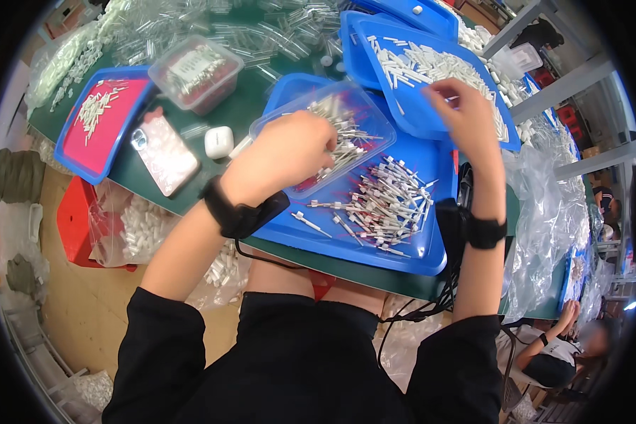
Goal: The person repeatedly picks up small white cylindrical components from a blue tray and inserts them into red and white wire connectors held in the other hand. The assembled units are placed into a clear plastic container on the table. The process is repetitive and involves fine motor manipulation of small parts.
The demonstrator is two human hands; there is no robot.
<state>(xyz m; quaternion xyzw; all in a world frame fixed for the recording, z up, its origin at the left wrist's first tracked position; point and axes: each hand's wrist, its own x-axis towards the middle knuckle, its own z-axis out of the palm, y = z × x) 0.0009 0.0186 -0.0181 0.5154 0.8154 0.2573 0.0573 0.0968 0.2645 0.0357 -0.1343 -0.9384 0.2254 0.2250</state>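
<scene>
Midway through sorting at a green bench (242, 106), a worker's left hand (286, 152) dips, fingers curled, into a clear tub (275, 121) of metal-tipped pins while the right hand (461, 106) pinches something too small to make out above a tray of white caps (438, 67). Roughly forty finished pins (385, 201) lie on the front blue tray (417, 258); four blue trays show, and far too many loose caps remain to count.

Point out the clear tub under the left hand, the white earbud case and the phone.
clear tub (364, 106): head view, far wall.
white earbud case (218, 141): head view, lid centre.
phone (167, 155): head view, back middle.
</scene>
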